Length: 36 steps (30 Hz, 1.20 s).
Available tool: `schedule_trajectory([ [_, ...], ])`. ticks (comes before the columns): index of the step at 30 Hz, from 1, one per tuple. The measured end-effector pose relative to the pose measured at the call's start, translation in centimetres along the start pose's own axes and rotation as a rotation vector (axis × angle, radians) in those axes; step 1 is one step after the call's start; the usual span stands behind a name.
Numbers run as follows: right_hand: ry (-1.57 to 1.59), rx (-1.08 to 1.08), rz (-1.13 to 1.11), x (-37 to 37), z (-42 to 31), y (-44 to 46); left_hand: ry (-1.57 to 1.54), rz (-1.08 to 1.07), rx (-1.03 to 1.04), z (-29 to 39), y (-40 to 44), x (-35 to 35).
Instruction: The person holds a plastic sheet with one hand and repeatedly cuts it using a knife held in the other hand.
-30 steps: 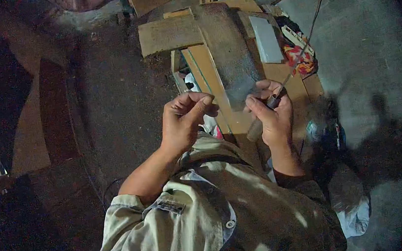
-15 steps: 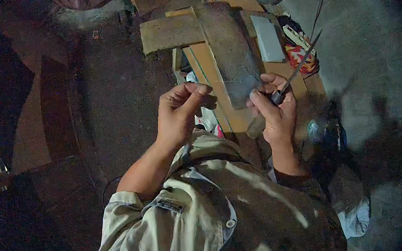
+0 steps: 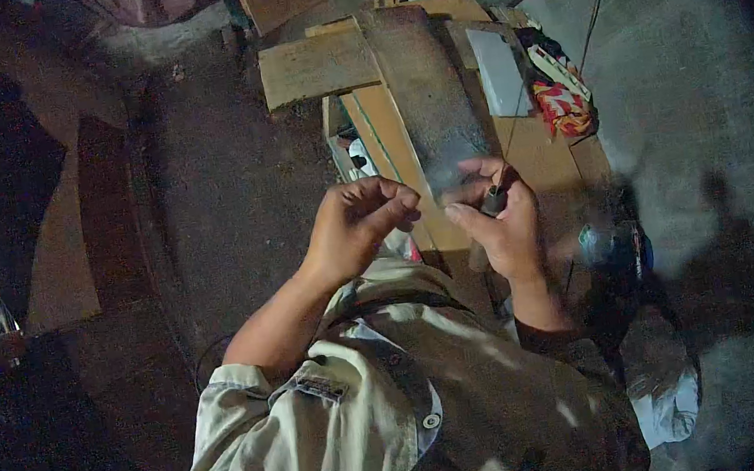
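Observation:
My left hand (image 3: 359, 226) is closed in a pinch, thumb against the curled fingers. Whatever it pinches, if anything, is too small to make out. To its right, across a small gap, my right hand (image 3: 515, 236) is wrapped round a thin-bladed tool (image 3: 493, 200). The dark collar of that tool shows between thumb and fingers, and its narrow blade points up and away, seen almost edge-on. Most of the handle is hidden by the hand. Both hands are held in front of my waist, above the boards.
Beneath and beyond the hands lie a dark wide board (image 3: 419, 72), a shorter plank (image 3: 316, 64) and a white flat panel (image 3: 498, 73). A red and yellow patterned cloth (image 3: 564, 108) sits at the right. A white bag (image 3: 667, 412) is at lower right.
My left hand has moved slightly right and down. My right hand has shifted left, and the tool's blade has turned from slanting right to pointing more nearly straight away.

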State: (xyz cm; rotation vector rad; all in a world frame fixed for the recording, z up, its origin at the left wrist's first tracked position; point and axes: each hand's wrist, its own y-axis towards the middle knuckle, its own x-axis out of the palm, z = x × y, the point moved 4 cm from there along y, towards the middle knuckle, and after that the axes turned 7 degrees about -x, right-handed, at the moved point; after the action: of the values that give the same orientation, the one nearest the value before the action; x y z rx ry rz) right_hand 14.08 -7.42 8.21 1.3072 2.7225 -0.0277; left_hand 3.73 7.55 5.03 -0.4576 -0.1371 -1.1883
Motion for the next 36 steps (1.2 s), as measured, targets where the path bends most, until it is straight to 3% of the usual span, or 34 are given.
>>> schedule_trajectory([
  [4,-0.019,-0.036,-0.027,-0.2,0.4,0.0,0.135,-0.077,-0.086,-0.2,-0.3,0.6],
  [10,0.074,0.037,-0.040,-0.1,0.3,-0.2,0.224,-0.003,-0.025,-0.2,-0.4,0.8],
  [16,0.021,-0.006,-0.058,-1.6,-0.6,-0.5,-0.003,-0.005,-0.111,-0.5,-0.2,0.3],
  [19,-0.343,-0.106,-0.147,-3.7,-1.7,-0.9,-0.055,0.060,-0.124,-0.8,0.0,-1.1],
  [22,-0.544,-0.058,-0.246,-4.7,-3.2,-1.7,-0.105,0.095,-0.112,-0.2,0.0,-1.8],
  [26,-0.627,0.032,-0.358,-5.4,-3.3,-2.8,-0.173,0.112,-0.091,1.1,-0.2,-2.0],
  [30,-0.716,-0.061,-0.443,-5.3,-3.0,-3.2,-0.173,0.107,-0.080,1.4,-0.1,-2.2],
  [31,-0.739,0.112,-0.463,-4.9,-3.7,-3.1,-0.204,0.109,-0.056,1.8,-0.1,-2.0],
  [32,-0.739,0.113,-0.461,-5.1,-3.4,-3.1,-0.204,0.107,-0.057,1.9,-0.2,-1.9],
  [34,-0.828,-0.075,-0.432,-5.3,-3.2,-3.2,-0.165,0.098,-0.085,1.9,-0.3,-2.0],
  [36,-0.855,-0.073,-0.429,-5.4,-2.8,-3.0,-0.175,0.093,-0.081,1.6,-0.1,-2.1],
])
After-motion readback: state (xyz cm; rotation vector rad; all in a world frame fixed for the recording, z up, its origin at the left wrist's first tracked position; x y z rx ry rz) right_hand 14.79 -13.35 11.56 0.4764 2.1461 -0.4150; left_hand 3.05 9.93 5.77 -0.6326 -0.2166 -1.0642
